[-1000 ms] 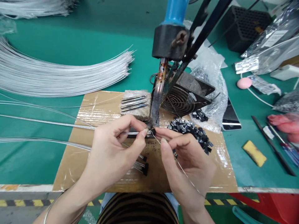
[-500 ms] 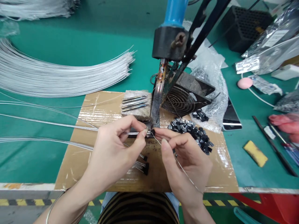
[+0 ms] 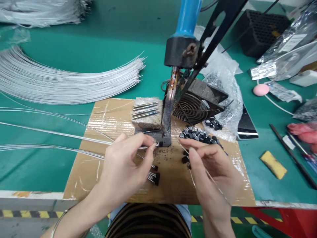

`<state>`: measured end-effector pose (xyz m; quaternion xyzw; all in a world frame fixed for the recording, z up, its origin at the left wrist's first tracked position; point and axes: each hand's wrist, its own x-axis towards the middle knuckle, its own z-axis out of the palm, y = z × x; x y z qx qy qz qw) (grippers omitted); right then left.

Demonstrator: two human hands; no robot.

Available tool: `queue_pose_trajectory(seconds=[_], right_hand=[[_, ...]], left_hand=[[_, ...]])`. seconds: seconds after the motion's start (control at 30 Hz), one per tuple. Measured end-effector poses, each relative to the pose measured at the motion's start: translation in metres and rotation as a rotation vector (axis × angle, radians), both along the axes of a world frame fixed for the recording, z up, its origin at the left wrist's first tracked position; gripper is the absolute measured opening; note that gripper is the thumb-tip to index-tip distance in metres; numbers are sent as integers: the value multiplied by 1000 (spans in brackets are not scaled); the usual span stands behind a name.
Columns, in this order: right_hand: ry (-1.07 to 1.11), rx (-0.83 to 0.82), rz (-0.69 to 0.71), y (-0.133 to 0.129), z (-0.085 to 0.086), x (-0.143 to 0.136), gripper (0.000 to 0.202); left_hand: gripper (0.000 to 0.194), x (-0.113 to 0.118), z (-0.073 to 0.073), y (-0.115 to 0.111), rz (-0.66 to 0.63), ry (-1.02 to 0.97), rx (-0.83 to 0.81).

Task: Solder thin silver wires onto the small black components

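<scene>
Your left hand (image 3: 127, 162) pinches slim white wiring (image 3: 61, 133), a small black rectangular block (image 3: 160, 144) just beyond its fingertips, while your right hand (image 3: 214, 170) grips a thin silvery strand (image 3: 215, 183).

The smooth green tabletop (image 3: 111, 39) sets off a glossy tan-brown cardboard sheet (image 3: 81, 178). Slender grey-white wires (image 3: 74, 136) and a thin, curved, silvery metal wire (image 3: 218, 187) contrast with a small black block (image 3: 160, 144) and a heap of little black blocks (image 3: 198, 135) with silver-grey faces. The tubular soldering-iron handle (image 3: 189, 18) is bright blue, its round collar (image 3: 177, 53) black, its slim metal barrel (image 3: 173, 79) mottled copper, dark and grey. A rectangular sponge (image 3: 273, 164) is yellow with dark smudges, a fabric top (image 3: 148, 221) striped black and brown, the floor tape (image 3: 32, 214) banded yellow and black.
</scene>
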<state>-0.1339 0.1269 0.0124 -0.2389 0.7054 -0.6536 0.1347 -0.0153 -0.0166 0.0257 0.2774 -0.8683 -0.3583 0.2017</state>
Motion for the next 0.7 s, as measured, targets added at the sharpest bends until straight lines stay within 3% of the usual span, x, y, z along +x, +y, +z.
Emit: queue_pose_trajectory(seconds=[0.13, 0.3, 0.43, 0.53, 0.63, 0.7], right_hand=[[46, 25, -129, 17, -6, -11, 15], [33, 58, -245, 32, -10, -14, 20], [12, 70, -257, 36, -12, -12, 24], [35, 62, -286, 35, -16, -10, 25], [37, 36, -292, 35, -19, -10, 26], [30, 22, -291, 36, -21, -11, 28]], left_hand=[[25, 19, -19, 7, -148, 57, -278], [30, 36, -35, 17, -94, 53, -201], [30, 41, -28, 16, -68, 101, -127], [21, 40, -18, -6, -13, 150, -232], [8, 33, -15, -50, 134, -14, -456], [15, 24, -19, -83, 162, -71, -529]])
